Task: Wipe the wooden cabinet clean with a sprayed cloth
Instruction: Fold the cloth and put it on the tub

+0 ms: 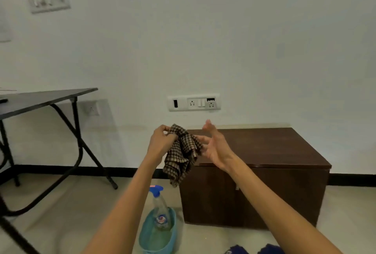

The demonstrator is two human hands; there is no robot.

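A low dark wooden cabinet (pixel 270 152) stands against the white wall at centre right. In front of its left end hangs a brown checked cloth (pixel 182 156), bunched and drooping. My left hand (pixel 161 142) grips the cloth's top edge with closed fingers. My right hand (pixel 213 145) is beside the cloth with fingers spread, its fingertips touching or close to the fabric. A clear spray bottle with a blue trigger head (pixel 159 207) stands in a light blue tub (pixel 146 241) on the floor, left of the cabinet and below my hands.
A dark folding table (pixel 46 97) with black metal legs stands at the left. A socket panel (pixel 194 102) sits on the wall above the cabinet. Pale floor lies between table and tub. Blue shapes (pixel 270 249) show at the bottom edge.
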